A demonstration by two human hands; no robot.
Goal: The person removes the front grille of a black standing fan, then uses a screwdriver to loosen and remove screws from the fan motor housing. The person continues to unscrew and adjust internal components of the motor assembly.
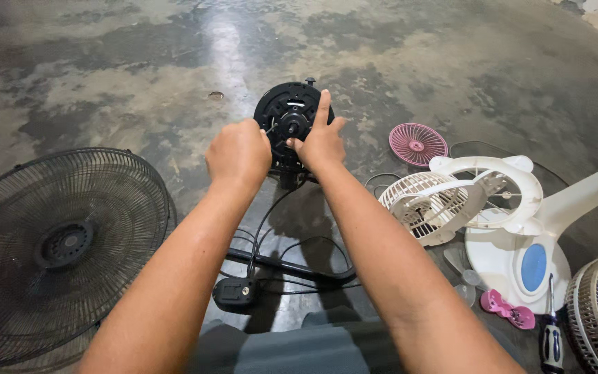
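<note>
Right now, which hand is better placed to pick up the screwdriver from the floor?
The right hand, probably. The screwdriver lies at the person's right, beside the white fan. The left hand is on the far side of the black motor and would need to cross over the right arm.
</note>
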